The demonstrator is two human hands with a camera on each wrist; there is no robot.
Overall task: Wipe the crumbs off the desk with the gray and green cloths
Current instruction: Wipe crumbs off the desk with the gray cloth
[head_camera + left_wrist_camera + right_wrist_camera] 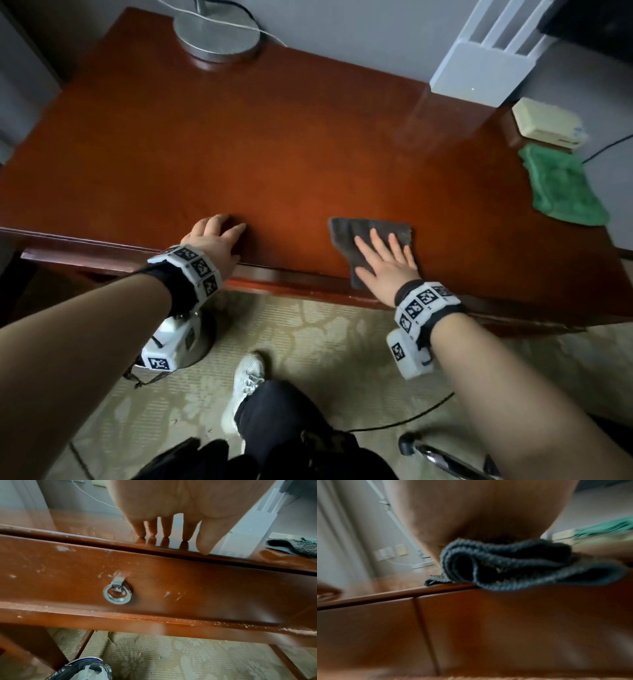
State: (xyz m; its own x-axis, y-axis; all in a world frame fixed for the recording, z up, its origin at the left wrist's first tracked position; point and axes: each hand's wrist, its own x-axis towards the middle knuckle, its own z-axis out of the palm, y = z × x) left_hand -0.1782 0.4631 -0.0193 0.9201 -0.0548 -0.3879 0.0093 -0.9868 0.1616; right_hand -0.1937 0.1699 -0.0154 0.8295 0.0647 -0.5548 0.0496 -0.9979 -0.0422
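The gray cloth (356, 236) lies on the red-brown desk (260, 150) at its front edge, one corner hanging over. My right hand (387, 260) presses flat on it with straight, spread fingers. In the blurred right wrist view the gray cloth (508, 563) bunches under the palm at the desk's edge. My left hand (215, 236) rests on the desk's front edge to the left, away from the cloth; in the left wrist view its fingertips (165, 537) touch the glossy top. The green cloth (561, 188) lies crumpled at the desk's right edge, untouched.
A round metal lamp base (219, 34) stands at the back left, a white device (479, 75) at the back right, a beige box (548, 123) beside the green cloth. A drawer with a ring pull (117, 595) sits under my left hand. Below are carpet and my shoe (246, 380).
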